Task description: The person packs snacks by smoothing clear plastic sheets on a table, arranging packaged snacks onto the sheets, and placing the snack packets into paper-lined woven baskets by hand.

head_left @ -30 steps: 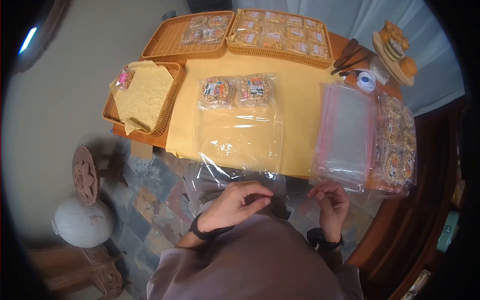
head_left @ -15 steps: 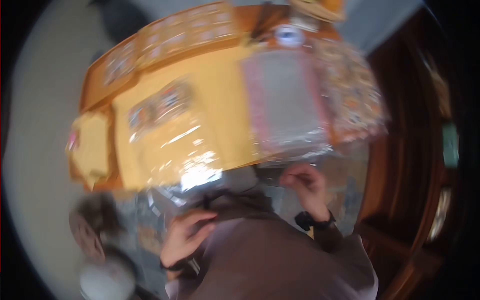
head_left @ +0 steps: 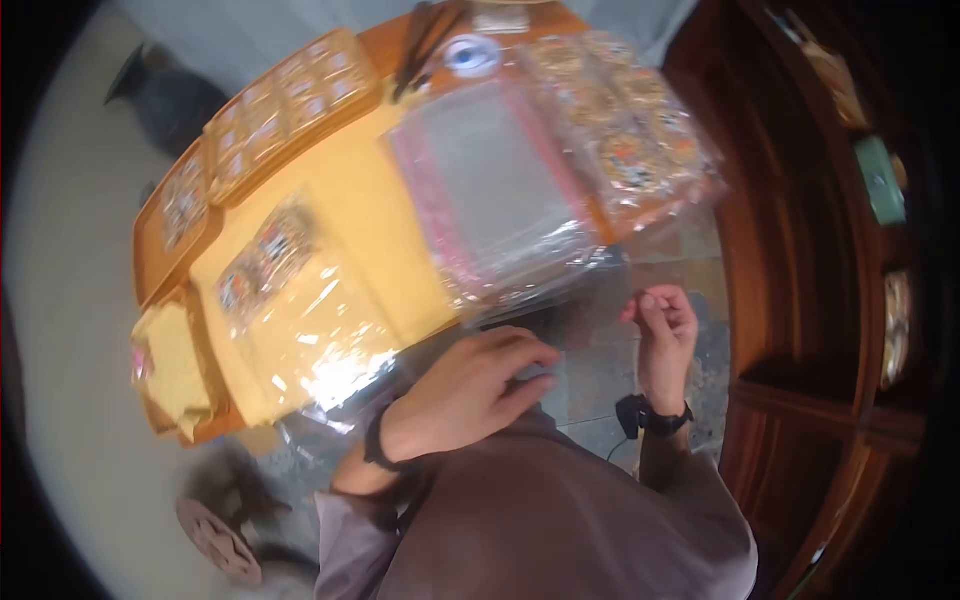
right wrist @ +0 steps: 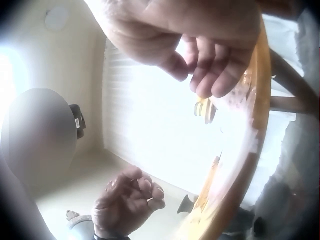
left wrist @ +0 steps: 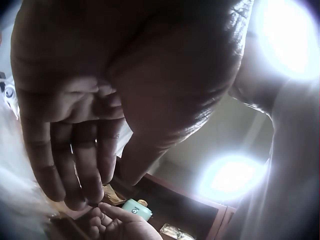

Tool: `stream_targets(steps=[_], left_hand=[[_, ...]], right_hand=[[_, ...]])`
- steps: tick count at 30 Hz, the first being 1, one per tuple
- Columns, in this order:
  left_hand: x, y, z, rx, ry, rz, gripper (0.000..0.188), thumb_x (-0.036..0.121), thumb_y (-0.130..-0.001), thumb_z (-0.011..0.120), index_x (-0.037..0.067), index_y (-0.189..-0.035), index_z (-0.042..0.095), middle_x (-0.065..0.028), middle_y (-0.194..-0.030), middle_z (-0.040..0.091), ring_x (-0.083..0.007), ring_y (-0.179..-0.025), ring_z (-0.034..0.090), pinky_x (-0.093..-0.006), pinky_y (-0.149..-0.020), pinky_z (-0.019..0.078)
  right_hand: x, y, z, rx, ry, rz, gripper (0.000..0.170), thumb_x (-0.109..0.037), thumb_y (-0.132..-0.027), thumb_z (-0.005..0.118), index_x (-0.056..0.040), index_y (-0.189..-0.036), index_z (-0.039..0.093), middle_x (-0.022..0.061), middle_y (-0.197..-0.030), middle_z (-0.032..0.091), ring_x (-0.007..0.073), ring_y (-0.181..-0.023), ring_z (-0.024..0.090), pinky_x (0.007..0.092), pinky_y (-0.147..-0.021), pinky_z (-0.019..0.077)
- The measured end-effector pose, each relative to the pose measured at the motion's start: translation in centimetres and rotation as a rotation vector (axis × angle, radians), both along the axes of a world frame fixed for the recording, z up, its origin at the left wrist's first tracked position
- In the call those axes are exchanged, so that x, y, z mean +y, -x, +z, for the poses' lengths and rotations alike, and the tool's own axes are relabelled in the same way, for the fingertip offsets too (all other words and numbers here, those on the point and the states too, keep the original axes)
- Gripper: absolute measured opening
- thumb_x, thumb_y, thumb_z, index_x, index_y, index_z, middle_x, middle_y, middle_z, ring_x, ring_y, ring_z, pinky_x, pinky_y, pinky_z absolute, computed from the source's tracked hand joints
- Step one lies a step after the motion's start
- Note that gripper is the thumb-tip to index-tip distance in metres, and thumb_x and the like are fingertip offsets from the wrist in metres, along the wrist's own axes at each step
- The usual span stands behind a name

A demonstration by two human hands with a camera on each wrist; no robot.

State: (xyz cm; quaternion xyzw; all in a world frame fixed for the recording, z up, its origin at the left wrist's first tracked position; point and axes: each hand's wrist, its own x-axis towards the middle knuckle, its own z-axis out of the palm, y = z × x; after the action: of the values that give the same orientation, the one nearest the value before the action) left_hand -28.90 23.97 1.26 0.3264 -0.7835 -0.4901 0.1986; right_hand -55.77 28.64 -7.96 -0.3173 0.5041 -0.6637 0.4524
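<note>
My left hand (head_left: 470,392) hovers in front of the table's near edge, its fingers loosely bent around nothing. To its right my right hand (head_left: 668,335) hangs past the table's edge, fingers loosely bent and empty. In the left wrist view the left hand's (left wrist: 82,105) fingers hang down; the right wrist view shows the right hand's (right wrist: 205,50) fingers bent without an object. Nearest the hands, a stack of clear bags with pink edges (head_left: 495,190) lies on the table. Farther left, a clear bag (head_left: 310,325) has two round packs (head_left: 270,255) at its far end.
Bagged round packs (head_left: 625,130) lie at the table's right, beside a white roll (head_left: 470,56) and dark tools. Wicker trays with small packs (head_left: 290,105) line the far left; a cloth-lined basket (head_left: 205,360) is nearer. A dark wooden shelf (head_left: 800,230) stands at the right.
The head view has swung to the right, so the table appears farther left and more of the shelf shows. Both hands remain empty, and the bags appear to lie as before.
</note>
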Motion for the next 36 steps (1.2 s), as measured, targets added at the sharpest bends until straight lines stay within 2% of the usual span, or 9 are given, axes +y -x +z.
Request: stream_targets(steps=[8, 14, 16, 17, 20, 21, 24, 28, 36], left_hand=[[6.5, -8.7, -0.4, -0.084, -0.041, 0.379, 0.017, 0.012, -0.095, 0.069, -0.001, -0.105, 0.070, -0.0166, -0.102, 0.069, -0.0364, -0.093, 0.068, -0.0434, -0.081, 0.0548], [13.7, -12.4, -0.5, -0.447, -0.039, 0.731, 0.024, 0.010, -0.093, 0.070, -0.005, -0.111, 0.071, -0.0219, -0.126, 0.068, -0.0416, -0.133, 0.056, -0.0467, -0.104, 0.0508], [13.9, -11.5, -1.0, -0.585, 0.126, 0.901, 0.028, 0.006, -0.093, 0.067, -0.007, -0.117, 0.069, -0.0259, -0.135, 0.061, -0.0449, -0.139, 0.048, -0.0482, -0.111, 0.0464], [13.9, -11.3, -1.8, -0.612, 0.063, 0.887, 0.042, -0.001, -0.088, 0.063, -0.012, -0.129, 0.061, -0.0323, -0.150, 0.046, -0.0491, -0.146, 0.037, -0.0492, -0.118, 0.0392], [12.1, -10.9, -6.0, -0.728, 0.266, 0.958, 0.058, -0.005, -0.081, 0.060, -0.017, -0.137, 0.051, -0.0368, -0.157, 0.033, -0.0529, -0.150, 0.027, -0.0518, -0.122, 0.0321], [11.4, -10.8, -7.0, -0.847, 0.307, 0.965, 0.071, -0.006, -0.076, 0.059, -0.021, -0.143, 0.039, -0.0393, -0.160, 0.023, -0.0548, -0.153, 0.016, -0.0538, -0.126, 0.0233], [8.5, -11.7, -7.6, -0.761, 0.380, 1.011, 0.074, -0.003, -0.077, 0.059, -0.021, -0.145, 0.036, -0.0381, -0.161, 0.023, -0.0546, -0.154, 0.013, -0.0549, -0.127, 0.0200], [3.1, -13.2, -8.9, -0.760, 0.502, 1.120, 0.070, 0.010, -0.094, 0.058, -0.017, -0.151, 0.028, -0.0367, -0.163, 0.017, -0.0536, -0.154, 0.015, -0.0603, -0.123, 0.0240], [-1.9, -16.3, -11.0, -0.872, 0.510, 1.298, 0.072, 0.016, -0.096, 0.055, -0.014, -0.154, 0.027, -0.0329, -0.164, 0.023, -0.0498, -0.155, 0.014, -0.0648, -0.123, 0.0181]], right_hand=[[-1.5, -5.4, 0.0, 0.100, -0.008, 0.203, 0.005, -0.003, -0.099, 0.066, -0.0022, -0.102, 0.062, 0.0086, -0.090, 0.071, 0.0137, -0.082, 0.067, 0.0274, -0.076, 0.0517], [-4.6, -12.0, 1.7, -0.041, 0.036, 0.597, 0.012, 0.005, -0.095, 0.066, 0.0008, -0.104, 0.060, 0.0110, -0.097, 0.071, 0.0163, -0.086, 0.068, 0.0309, -0.081, 0.0552], [-6.0, -14.8, 2.1, -0.083, 0.126, 0.751, 0.013, 0.005, -0.096, 0.065, 0.0014, -0.107, 0.060, 0.0121, -0.100, 0.070, 0.0163, -0.089, 0.068, 0.0311, -0.083, 0.0550], [-6.5, -15.9, 1.7, -0.070, 0.149, 0.809, 0.017, 0.005, -0.097, 0.064, 0.0014, -0.113, 0.058, 0.0137, -0.108, 0.069, 0.0164, -0.096, 0.067, 0.0310, -0.087, 0.0546], [-8.1, -20.1, 1.1, -0.069, 0.183, 0.763, 0.026, 0.004, -0.097, 0.064, 0.0006, -0.121, 0.055, 0.0141, -0.119, 0.067, 0.0181, -0.109, 0.064, 0.0325, -0.095, 0.0527], [-8.6, -21.0, 0.3, -0.099, 0.191, 0.785, 0.035, 0.004, -0.097, 0.063, -0.0005, -0.129, 0.051, 0.0160, -0.138, 0.059, 0.0213, -0.131, 0.055, 0.0364, -0.108, 0.0457], [-8.9, -23.5, -0.2, -0.062, 0.189, 0.741, 0.046, 0.005, -0.095, 0.062, -0.0006, -0.137, 0.047, 0.0184, -0.152, 0.050, 0.0249, -0.145, 0.043, 0.0412, -0.119, 0.0345], [-9.2, -24.8, -2.0, 0.059, 0.239, 0.800, 0.059, 0.005, -0.092, 0.063, 0.0005, -0.146, 0.041, 0.0196, -0.159, 0.043, 0.0274, -0.151, 0.036, 0.0429, -0.125, 0.0260], [-9.2, -25.2, -3.1, 0.567, 0.481, 0.890, 0.080, -0.010, -0.092, 0.069, 0.0059, -0.157, 0.026, 0.0322, -0.160, 0.034, 0.0446, -0.149, 0.035, 0.0476, -0.122, 0.0309]])
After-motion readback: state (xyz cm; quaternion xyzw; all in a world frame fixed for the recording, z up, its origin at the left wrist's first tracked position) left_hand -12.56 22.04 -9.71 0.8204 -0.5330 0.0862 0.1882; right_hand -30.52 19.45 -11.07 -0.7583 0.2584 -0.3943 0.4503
